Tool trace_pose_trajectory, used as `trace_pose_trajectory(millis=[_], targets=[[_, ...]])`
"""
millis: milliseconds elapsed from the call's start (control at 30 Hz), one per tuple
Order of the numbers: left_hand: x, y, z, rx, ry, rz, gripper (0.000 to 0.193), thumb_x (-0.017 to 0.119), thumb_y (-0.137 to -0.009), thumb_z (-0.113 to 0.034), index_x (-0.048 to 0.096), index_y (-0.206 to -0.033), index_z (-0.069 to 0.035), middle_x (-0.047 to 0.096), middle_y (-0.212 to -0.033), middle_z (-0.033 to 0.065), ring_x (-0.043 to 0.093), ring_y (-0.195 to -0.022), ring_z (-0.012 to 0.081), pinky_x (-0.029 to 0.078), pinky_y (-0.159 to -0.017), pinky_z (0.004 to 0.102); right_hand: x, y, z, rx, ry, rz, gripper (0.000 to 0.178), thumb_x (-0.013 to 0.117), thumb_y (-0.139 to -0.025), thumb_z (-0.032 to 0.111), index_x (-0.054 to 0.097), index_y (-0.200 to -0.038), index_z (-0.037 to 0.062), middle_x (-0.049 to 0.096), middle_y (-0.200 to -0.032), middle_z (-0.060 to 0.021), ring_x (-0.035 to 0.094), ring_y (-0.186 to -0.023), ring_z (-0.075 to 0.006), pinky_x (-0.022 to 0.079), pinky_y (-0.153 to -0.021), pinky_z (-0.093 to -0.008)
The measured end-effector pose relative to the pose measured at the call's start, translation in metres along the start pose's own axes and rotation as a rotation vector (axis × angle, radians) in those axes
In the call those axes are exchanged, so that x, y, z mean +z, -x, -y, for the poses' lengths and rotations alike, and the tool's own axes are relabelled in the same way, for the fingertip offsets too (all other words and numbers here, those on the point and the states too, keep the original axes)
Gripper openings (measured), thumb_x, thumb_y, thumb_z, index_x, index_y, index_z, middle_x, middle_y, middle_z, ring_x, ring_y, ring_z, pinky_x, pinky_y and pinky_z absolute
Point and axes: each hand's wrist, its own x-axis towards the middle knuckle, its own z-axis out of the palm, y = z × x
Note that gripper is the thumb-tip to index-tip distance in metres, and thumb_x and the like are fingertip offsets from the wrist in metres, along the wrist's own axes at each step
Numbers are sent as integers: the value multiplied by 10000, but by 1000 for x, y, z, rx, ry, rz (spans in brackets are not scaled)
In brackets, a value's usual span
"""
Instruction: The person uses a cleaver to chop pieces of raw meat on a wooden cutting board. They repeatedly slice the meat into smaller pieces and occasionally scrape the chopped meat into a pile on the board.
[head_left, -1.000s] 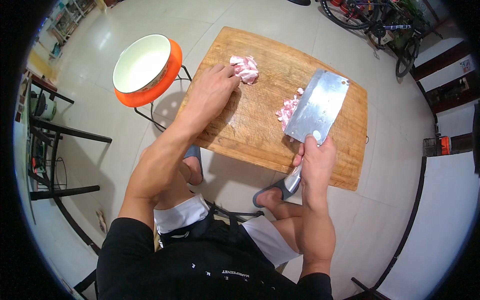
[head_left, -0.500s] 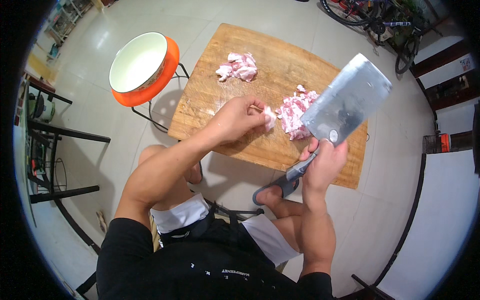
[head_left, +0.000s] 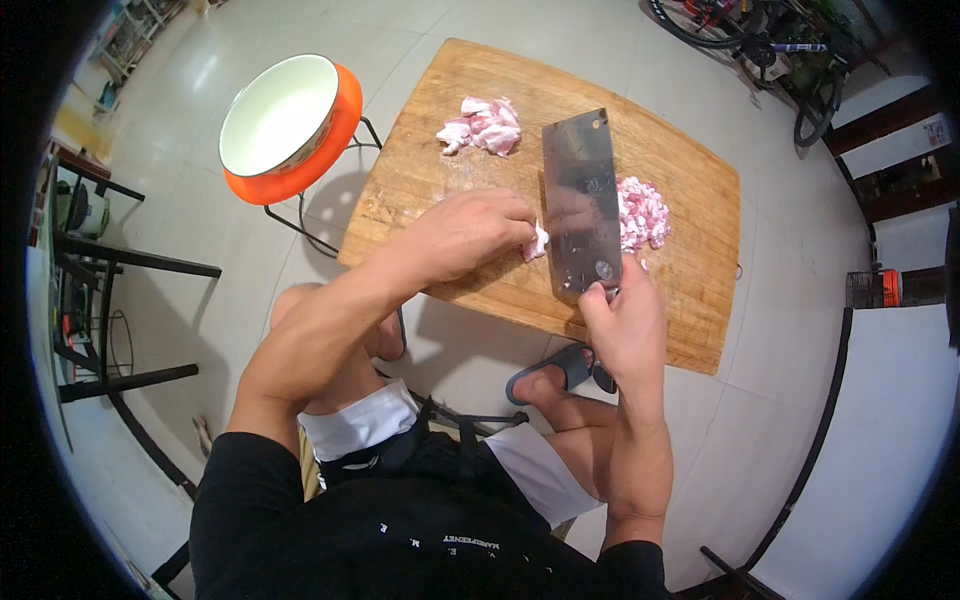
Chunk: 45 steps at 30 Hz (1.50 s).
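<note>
While the left hand (head_left: 480, 220) curls its fingers closed onto 1 piece of meat (head_left: 537, 243) towards the board's (head_left: 695, 300) near edge, the cleaver (head_left: 583, 210), clasped in the right hand (head_left: 628, 315), lies just right of it, blade lengthwise towards the far edge.

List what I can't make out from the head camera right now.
Head view, piece of meat: the part under the left hand is hidden.
Head view, cleaver: most of its handle is covered by the right hand.
Head view, diced meat: how far it extends left is hidden behind the cleaver.
Head view, bicycle: partly cut off by the upper edge.
</note>
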Motion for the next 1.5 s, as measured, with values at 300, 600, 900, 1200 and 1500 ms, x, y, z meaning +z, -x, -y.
trace_pose_trajectory(millis=[300,600,900,1200,1500], targets=[[16,-2,4,162,-129,-143,146,640,-912,-152,732,-979,-61,672,-1035,70,691,-1031,260,585,-896,408,0,9,5,-48,195,24,195,643,-933,96,640,-1065,-47,709,-834,-311,712,-804,-522,558,-736,-566],[12,0,5,85,-87,-10,230,666,-887,-127,742,-1084,-35,695,-1105,88,699,-1071,296,593,-895,420,-1,17,10,-12,227,68,222,629,-943,134,641,-1085,-37,700,-837,-336,696,-834,-556,540,-770,-619],[11,-5,2,22,-60,-52,91,700,-875,-142,713,-862,-53,679,-928,95,722,-970,314,597,-835,439,7,14,23,19,459,174,269,610,-962,161,614,-1091,-74,715,-888,-358,698,-891,-572,542,-828,-647],[7,-6,0,-45,-17,-71,92,700,-841,-112,755,-867,-43,692,-921,123,728,-941,352,592,-806,466,2,11,26,-77,477,185,207,620,-953,105,590,-996,-95,681,-921,-382,667,-919,-577,525,-824,-633],[4,-8,4,-86,-5,26,114,709,-872,-119,776,-944,-60,722,-970,134,726,-985,376,592,-831,485,20,-18,44,-136,479,154,246,604,-959,119,603,-1032,-115,687,-945,-389,679,-973,-567,529,-890,-625]])
